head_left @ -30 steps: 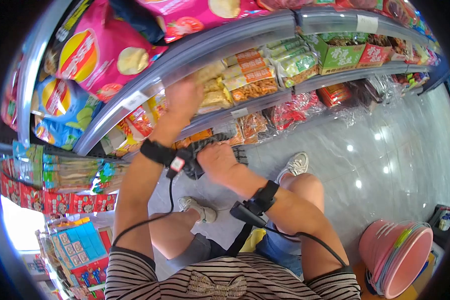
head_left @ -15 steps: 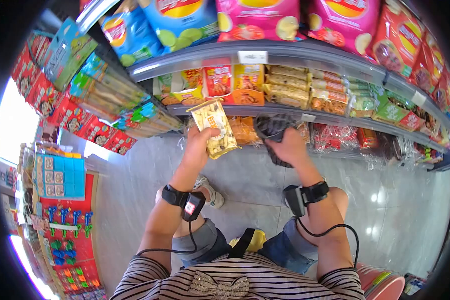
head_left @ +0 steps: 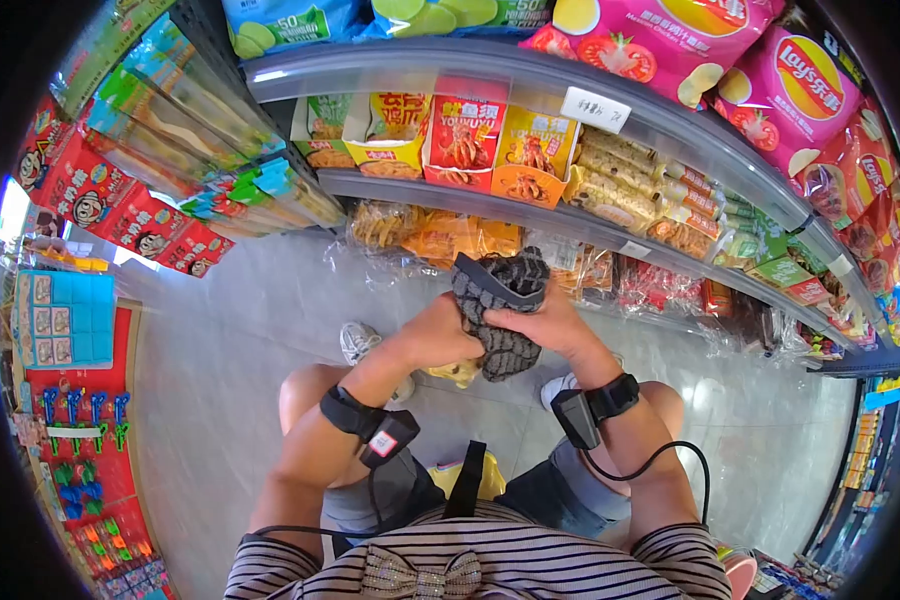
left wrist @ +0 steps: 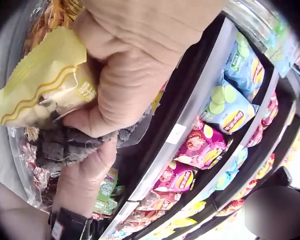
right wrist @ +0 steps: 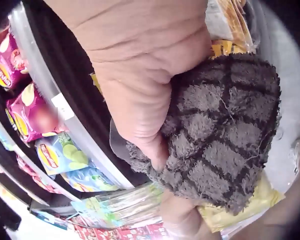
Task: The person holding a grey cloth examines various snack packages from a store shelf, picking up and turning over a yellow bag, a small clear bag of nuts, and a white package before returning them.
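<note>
Both hands meet in front of the body at a dark grey checked cloth (head_left: pixel 505 345), fuzzy in texture. My left hand (head_left: pixel 438 332) grips a yellow-and-clear snack packet (left wrist: pixel 47 85), whose lower end (head_left: pixel 456 373) shows below that hand in the head view. In the left wrist view the left thumb lies along the packet, against the cloth (left wrist: pixel 65 147). My right hand (head_left: pixel 555 322) pinches the cloth, thumb on its near face; the right wrist view shows the fuzzy cloth (right wrist: pixel 215 130) hanging from the right hand (right wrist: pixel 140 75). The packet (right wrist: pixel 245 205) is partly behind it there.
A shelf edge (head_left: pixel 630 245) runs across the front, with boxed snacks (head_left: pixel 465 135) and wrapped bars (head_left: pixel 610 180) on it. Chip bags (head_left: pixel 640 40) stand above. Hanging packets (head_left: pixel 160 100) are at left. Grey tiled floor (head_left: pixel 240 320) lies below; a pink bucket (head_left: pixel 738 572) is at lower right.
My left hand has come from the left with the packet to the cloth in my right hand. The right hand has moved slightly left, and the head view has shifted along the shelf.
</note>
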### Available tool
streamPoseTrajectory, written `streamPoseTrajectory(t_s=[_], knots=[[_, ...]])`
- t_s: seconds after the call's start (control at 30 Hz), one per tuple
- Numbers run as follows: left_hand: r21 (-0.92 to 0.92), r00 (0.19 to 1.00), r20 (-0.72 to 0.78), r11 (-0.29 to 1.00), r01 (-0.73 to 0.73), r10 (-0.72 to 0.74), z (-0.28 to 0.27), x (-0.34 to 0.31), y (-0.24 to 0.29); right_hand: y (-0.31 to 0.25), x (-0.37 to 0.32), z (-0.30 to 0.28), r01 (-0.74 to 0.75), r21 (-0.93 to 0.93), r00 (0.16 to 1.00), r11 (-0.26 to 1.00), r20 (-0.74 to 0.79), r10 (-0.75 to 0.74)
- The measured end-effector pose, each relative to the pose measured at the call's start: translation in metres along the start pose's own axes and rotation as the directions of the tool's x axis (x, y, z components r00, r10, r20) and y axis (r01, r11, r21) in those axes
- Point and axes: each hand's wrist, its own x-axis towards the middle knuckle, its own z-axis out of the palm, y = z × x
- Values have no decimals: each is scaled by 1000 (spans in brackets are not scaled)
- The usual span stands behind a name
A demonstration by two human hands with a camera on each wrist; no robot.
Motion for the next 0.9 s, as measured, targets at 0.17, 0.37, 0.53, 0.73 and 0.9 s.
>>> streamPoseTrajectory(t_s=[0.17,0.37,0.53,0.73,0.9], knots=[[59,998,-54,998,-20,23,3,-5,-7,-5,-2,0,-50,323,988,945,-122,93],[19,1000,-13,1000,-10,10,5,-7,10,-8,3,-4,12,412,973,911,-214,84],[103,998,-58,995,4,2,5,-20,22,2,11,-31,99,560,919,823,-368,140],[-174,988,-118,978,-116,96,-8,-20,16,-6,-7,-54,80,672,932,736,-312,183],[-189,993,-77,976,-106,93,-5,-12,15,-13,-28,-39,-4,661,985,750,-128,118]])
